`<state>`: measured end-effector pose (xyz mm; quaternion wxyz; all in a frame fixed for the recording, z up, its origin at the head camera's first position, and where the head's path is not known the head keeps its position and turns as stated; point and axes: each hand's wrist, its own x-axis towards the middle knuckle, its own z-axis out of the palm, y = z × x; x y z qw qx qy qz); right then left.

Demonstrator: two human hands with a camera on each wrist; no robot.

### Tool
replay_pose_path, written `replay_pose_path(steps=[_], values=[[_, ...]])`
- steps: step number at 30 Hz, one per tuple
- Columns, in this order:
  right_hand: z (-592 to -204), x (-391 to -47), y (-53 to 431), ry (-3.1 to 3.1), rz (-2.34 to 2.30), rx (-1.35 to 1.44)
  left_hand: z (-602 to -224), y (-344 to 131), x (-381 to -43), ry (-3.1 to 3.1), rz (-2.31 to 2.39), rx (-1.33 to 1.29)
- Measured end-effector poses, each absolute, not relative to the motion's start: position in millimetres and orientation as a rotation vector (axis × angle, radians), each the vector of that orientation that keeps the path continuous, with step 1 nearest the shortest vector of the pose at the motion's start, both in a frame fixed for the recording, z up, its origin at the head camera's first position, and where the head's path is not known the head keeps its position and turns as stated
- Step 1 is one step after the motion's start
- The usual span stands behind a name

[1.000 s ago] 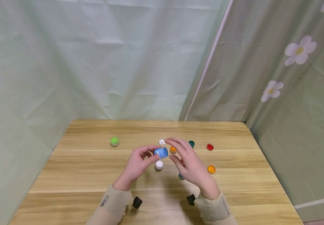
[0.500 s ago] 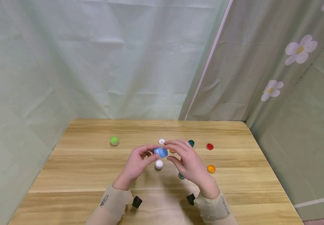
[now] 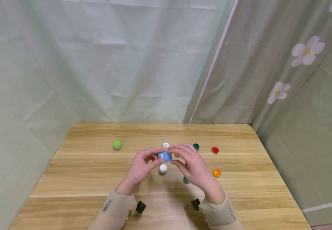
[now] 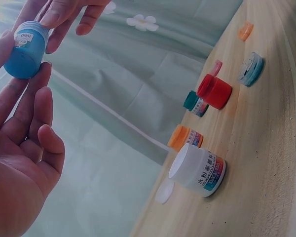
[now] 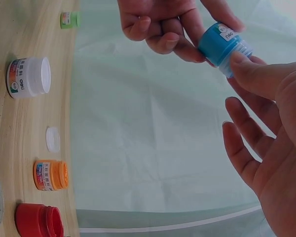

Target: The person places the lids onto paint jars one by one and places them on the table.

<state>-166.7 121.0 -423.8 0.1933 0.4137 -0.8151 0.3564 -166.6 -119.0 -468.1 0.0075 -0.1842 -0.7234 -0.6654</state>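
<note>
Gripping blue paint jar [image 3: 165, 156], lower centre: my left hand [image 3: 141, 164] | right hand [image 3: 194, 166] pinching lid [image 5: 244, 48] | probably light, stiff: hold its sides

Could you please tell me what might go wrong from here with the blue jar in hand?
The blue jar is tilted between the left grip and right grip, so it might spill or slip. The open white jar stands lower and close by, so it might catch drips or get knocked over.
</note>
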Motion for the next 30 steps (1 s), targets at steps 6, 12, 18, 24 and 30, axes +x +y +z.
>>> replay_pose_path(steps=[6,12,18,24,30], values=[[-423.8,-166.5,121.5,-2.310,0.994,1.139,-469.5,-119.8,-167.0,-2.254,-2.084,-0.596],[-424.9,-165.8,121.7,-2.328,0.988,1.103,-470.0,-120.7,-167.0,-2.248,-2.075,-0.616],[-424.4,-163.9,121.2,-2.390,1.029,1.029,-468.5,-120.5,-167.2,-2.221,-2.072,-0.656],[-425.8,-162.2,120.1,-2.462,1.025,0.941,-469.5,-120.1,-167.6,-2.239,-2.066,-0.660],[-426.4,-160.7,121.1,-2.553,1.003,0.888,-469.9,-118.8,-166.9,-2.252,-2.074,-0.648]])
